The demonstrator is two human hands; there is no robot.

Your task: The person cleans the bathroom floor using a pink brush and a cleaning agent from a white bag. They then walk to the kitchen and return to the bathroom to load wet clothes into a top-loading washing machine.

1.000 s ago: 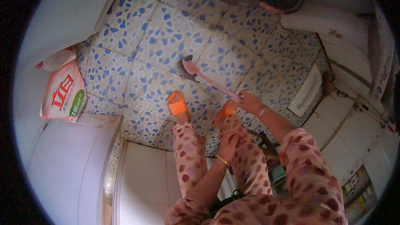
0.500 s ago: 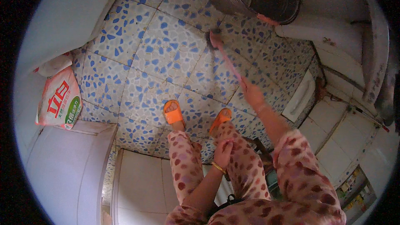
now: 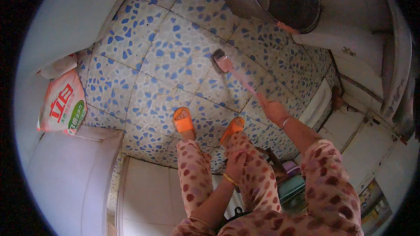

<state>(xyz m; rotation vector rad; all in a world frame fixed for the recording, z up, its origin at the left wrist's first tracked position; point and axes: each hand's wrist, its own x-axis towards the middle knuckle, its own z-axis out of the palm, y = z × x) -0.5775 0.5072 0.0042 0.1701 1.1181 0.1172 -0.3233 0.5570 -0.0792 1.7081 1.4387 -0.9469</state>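
Note:
A long-handled pink scrub brush point(image 3: 224, 63) with dark bristles extends across the floor. My right hand point(image 3: 275, 112) is closed round the end of its handle. The head points away and to the left, beyond my feet; whether its bristles touch the tiles I cannot tell. My left hand point(image 3: 236, 165), with a yellow bracelet at the wrist, rests on my right leg near the knee. Its fingers lie over the spotted trouser leg point(image 3: 258, 175) and hold nothing. Orange slippers point(image 3: 183, 121) are on my feet, on the blue-and-white patterned tiled floor point(image 3: 170, 52).
A large dark round tub point(image 3: 286, 0) stands at the far right. A red-and-white detergent bag point(image 3: 63, 102) leans at the left beside a white ledge point(image 3: 74, 161). White tiled walls close in on the right. Behind my legs is a green container point(image 3: 292, 187).
The brush head has come nearer to me and slightly left, and my right hand has shifted right and a little nearer. My left hand has stayed on the leg.

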